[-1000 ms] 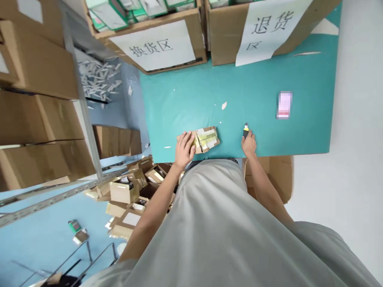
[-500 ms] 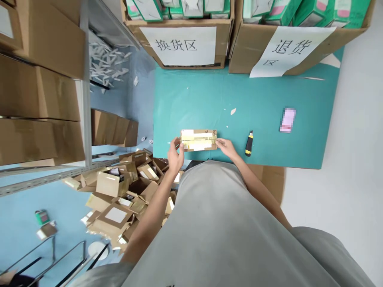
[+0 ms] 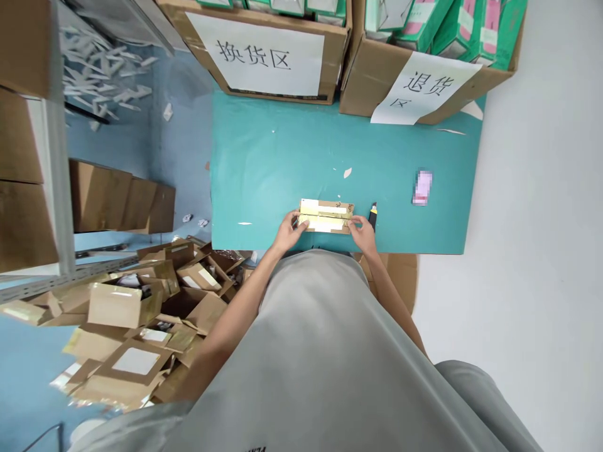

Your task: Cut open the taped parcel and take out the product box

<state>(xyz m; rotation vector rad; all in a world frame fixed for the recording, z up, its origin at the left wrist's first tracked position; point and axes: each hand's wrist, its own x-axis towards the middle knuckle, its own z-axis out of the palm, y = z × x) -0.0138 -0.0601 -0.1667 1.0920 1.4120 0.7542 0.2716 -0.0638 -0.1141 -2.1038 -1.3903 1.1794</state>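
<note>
A small cardboard box (image 3: 326,216) with yellowish tape and white labels on top lies near the front edge of the green table. My left hand (image 3: 288,232) is closed round its left end, thumb on the top. At the opposite end, my right hand (image 3: 362,235) grips the box with its fingertips. Just beyond the right hand lies a black and yellow utility knife (image 3: 374,216), its lower part hidden by that hand.
Two open cartons of green and white boxes, a left carton (image 3: 207,47) and a right carton (image 3: 381,69), stand along the table's (image 3: 259,169) far side. A pinkish, pixelated item (image 3: 423,188) lies right. Opened cardboard boxes (image 3: 127,339) heap on the floor left, below shelving (image 3: 61,157).
Both hands have shifted the cardboard box to the right along the table, closer to the utility knife. The whole view has also moved, bringing less of the left shelving into sight.
</note>
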